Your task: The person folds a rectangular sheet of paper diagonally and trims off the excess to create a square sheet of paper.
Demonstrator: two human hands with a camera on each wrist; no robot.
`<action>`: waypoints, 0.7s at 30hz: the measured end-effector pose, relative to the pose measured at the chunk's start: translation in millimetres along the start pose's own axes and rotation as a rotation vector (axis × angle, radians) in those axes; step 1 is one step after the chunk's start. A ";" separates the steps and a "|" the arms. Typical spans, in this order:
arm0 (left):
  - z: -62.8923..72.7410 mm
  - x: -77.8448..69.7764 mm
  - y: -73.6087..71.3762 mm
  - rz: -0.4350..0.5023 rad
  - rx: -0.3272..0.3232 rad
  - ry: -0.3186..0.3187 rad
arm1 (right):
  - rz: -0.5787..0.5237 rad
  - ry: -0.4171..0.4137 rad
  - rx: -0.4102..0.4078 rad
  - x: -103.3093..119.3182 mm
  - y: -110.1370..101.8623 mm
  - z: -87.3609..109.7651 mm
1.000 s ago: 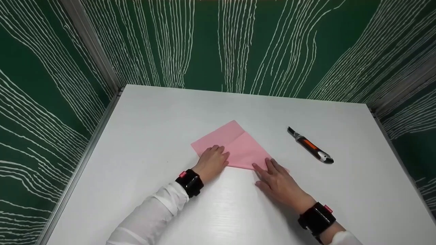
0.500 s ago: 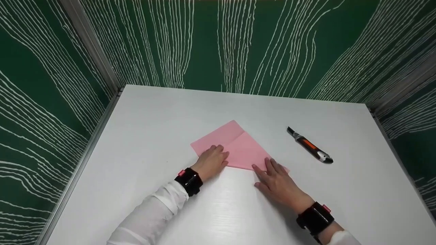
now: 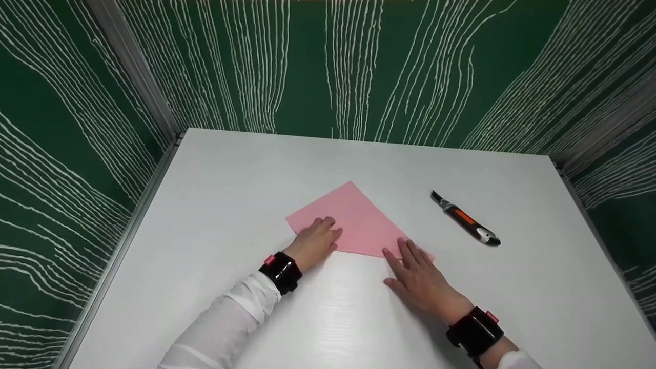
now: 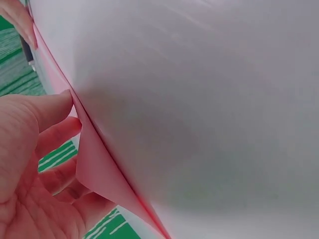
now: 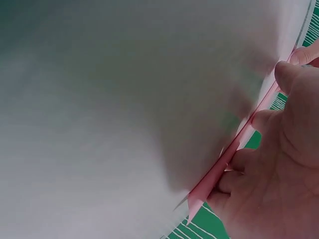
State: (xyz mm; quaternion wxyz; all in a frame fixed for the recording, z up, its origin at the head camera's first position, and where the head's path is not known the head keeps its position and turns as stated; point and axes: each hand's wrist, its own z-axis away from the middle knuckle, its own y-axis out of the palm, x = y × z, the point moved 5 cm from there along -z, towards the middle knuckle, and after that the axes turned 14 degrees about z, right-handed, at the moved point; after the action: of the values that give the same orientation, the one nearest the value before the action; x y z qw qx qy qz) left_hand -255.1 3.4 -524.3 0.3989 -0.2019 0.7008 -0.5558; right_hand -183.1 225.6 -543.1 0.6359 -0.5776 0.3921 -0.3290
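A folded sheet of pink paper (image 3: 359,220) lies on the white table, its corner pointing away and its near edge roughly straight. My left hand (image 3: 313,242) rests on the paper's left part with the fingers slightly bent. In the left wrist view the thumb (image 4: 55,107) touches the paper's near edge, and a pink flap (image 4: 97,157) stands a little off the table. My right hand (image 3: 420,277) lies spread at the right corner, fingertips on the paper and thumb on the table. In the right wrist view its fingers reach along the pink edge (image 5: 214,174).
A utility knife (image 3: 466,218) with a black and orange handle lies on the table (image 3: 246,169) to the right of the paper. Green walls (image 3: 302,66) with white streaks stand behind the table and at both sides.
The visible fold line and darker upper-left part of the paper are gone; its top now looks even. My left hand has shifted slightly left. The right hand has barely moved.
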 end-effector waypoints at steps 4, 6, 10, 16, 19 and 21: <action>0.9 1.9 0.5 0.022 0.009 -0.002 | -0.014 0.027 -0.001 4.7 -1.4 1.9; 1.1 2.8 1.0 0.031 0.016 -0.008 | -0.007 0.037 -0.005 8.1 -2.2 2.1; 1.5 3.7 1.3 0.052 0.018 -0.011 | 0.027 0.036 -0.014 15.7 -4.4 2.7; 3.0 2.6 -0.3 0.000 0.012 0.000 | 0.060 0.043 -0.038 25.2 -8.5 5.0; 3.1 1.5 -0.7 -0.036 0.018 0.001 | 0.074 0.054 -0.054 27.7 -9.8 6.7; 2.7 0.8 -0.4 -0.042 0.025 -0.003 | 0.083 0.061 -0.047 28.4 -10.3 8.2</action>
State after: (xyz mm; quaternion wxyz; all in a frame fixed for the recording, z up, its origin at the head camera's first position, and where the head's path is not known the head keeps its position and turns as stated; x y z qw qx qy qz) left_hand -253.6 1.0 -524.3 0.3907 -0.2126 0.6889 -0.5723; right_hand -162.0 203.6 -536.1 0.6230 -0.5652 0.4425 -0.3109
